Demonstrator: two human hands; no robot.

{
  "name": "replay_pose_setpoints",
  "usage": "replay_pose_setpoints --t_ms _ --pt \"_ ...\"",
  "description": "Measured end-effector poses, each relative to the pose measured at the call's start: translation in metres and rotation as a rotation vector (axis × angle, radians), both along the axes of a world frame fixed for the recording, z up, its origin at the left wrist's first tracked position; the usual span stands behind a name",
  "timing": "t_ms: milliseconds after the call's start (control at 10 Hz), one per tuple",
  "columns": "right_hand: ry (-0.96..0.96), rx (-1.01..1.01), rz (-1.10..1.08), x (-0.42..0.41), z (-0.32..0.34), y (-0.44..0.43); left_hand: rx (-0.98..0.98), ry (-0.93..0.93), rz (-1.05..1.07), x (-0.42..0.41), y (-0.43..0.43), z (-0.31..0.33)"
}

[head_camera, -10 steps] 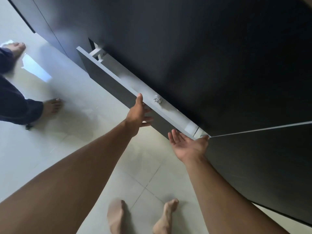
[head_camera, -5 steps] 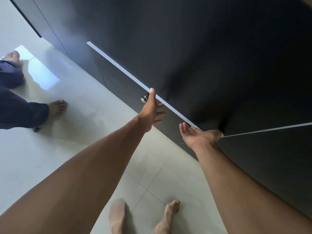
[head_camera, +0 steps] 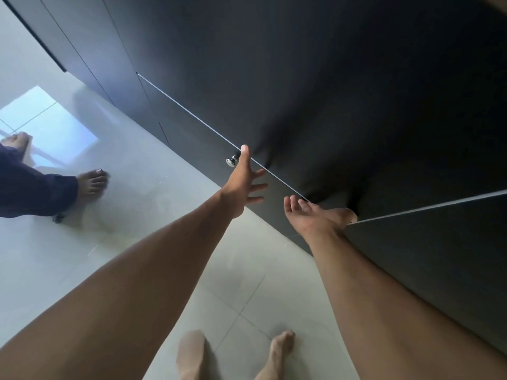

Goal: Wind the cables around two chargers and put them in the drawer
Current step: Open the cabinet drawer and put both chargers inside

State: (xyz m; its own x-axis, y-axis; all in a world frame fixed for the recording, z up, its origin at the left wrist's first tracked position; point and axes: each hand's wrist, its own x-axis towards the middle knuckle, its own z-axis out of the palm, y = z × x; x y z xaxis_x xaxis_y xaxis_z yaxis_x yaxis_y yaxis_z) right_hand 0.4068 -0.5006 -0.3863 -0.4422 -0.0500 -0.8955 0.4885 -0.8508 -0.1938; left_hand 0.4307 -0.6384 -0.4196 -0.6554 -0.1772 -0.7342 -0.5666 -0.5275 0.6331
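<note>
While both hands (head_camera: 242, 182) spread empty, the matte drawer (head_camera: 208, 138) sits flush.

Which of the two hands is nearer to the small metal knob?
The left hand: its thumb reaches up right beside the knob, while the right hand lies open farther along.

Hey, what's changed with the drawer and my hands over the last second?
The drawer has gone from pulled out, with a charger showing inside, to pushed in flush with the dark cabinet. The left hand followed it in and now rests open against the front beside the knob. The right hand stayed open, palm up, at the drawer's right corner. Neither hand has a grip on anything.
</note>
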Motion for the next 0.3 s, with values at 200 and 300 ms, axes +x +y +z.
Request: replay_pose_setpoints --t_ms 200,300 --pt "0.015 0.169 0.237 0.005 -0.002 0.012 0.025 -0.011 -0.026 0.005 0.009 0.005" --pt "0.01 0.534 0.648 0.01 -0.001 0.019 0.004 -0.033 -0.024 0.014 0.017 0.018"
